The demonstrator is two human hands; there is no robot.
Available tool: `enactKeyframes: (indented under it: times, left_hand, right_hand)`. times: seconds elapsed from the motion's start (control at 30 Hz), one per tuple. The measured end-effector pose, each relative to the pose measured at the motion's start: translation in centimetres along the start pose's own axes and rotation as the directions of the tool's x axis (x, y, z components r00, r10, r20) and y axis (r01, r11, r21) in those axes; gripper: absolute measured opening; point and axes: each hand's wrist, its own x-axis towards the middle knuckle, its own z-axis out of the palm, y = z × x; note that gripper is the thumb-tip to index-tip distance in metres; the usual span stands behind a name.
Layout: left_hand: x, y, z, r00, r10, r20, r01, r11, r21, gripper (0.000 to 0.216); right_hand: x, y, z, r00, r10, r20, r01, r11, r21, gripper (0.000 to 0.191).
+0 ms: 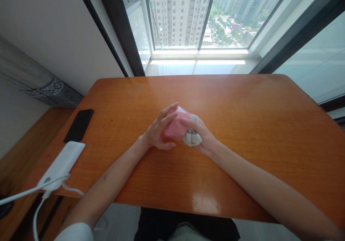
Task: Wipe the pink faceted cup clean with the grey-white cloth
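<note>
Table [256, 133] of orange-brown wood carries, at left, a white power bank [63, 162] with cables attached and, just beyond it, a black smartphone [79, 125]. At mid-table, left hand [155, 130] cups a pink block [174, 129] from the left, firmness undeterminable; right hand [205, 136] is clamped on its right side together with a crumpled white cloth [192, 139].
</note>
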Motion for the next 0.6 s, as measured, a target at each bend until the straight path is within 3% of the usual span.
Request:
enactKeyframes:
  times: [0.07,0.13,0.2,0.27,0.33,0.43,0.5,0.53,0.57,0.6]
  left_hand:
    - [0.2,0.1,0.0,1.0,0.027,0.007,-0.027,0.999,0.029,0.111]
    - [0.2,0.2,0.2,0.999,0.045,-0.023,-0.044,0.998,0.034,0.104]
    - [0.0,0.3,0.5,0.997,0.042,-0.072,-0.042,0.999,0.004,0.099]
    - [-0.2,0.4,0.7,0.994,-0.001,-0.111,-0.005,0.998,-0.058,0.096]
    - [-0.2,0.4,0.8,0.992,-0.051,-0.12,0.035,0.991,-0.129,0.092]
    - [-0.1,0.4,0.7,0.992,-0.101,-0.072,0.085,0.977,-0.197,0.085]
    - [0.0,0.5,0.6,0.992,-0.124,-0.038,0.113,0.972,-0.208,0.084]
    - [0.1,0.6,0.6,0.989,-0.142,-0.029,0.133,0.968,-0.215,0.084]
    - [0.1,0.7,0.6,0.985,-0.167,-0.032,0.156,0.961,-0.227,0.086]
    - [0.2,0.8,0.6,0.98,-0.196,-0.044,0.18,0.954,-0.24,0.089]
  right_hand:
    - [0.1,0.1,0.2,0.997,0.077,0.015,-0.078,0.989,0.126,0.054]
    - [0.1,0.6,0.2,0.997,0.072,0.023,-0.074,0.992,0.102,0.058]
    - [-0.1,1.1,0.0,0.999,-0.016,0.051,0.019,0.998,-0.059,0.062]
    - [-0.2,1.5,-0.4,0.981,-0.114,0.159,0.159,0.939,-0.306,0.065]
    - [-0.2,1.8,-1.0,0.921,-0.22,0.32,0.365,0.773,-0.519,0.065]
    - [0.3,2.3,-2.0,0.735,-0.368,0.57,0.677,0.335,-0.656,0.054]
    - [0.6,2.6,-2.5,0.625,-0.391,0.675,0.753,0.077,-0.653,0.042]
    - [0.6,2.7,-2.5,0.603,-0.399,0.691,0.76,0.024,-0.65,0.038]
    - [0.5,2.6,-2.5,0.603,-0.42,0.678,0.756,0.031,-0.654,0.036]
    - [0.4,2.5,-2.3,0.628,-0.447,0.637,0.742,0.096,-0.664,0.036]
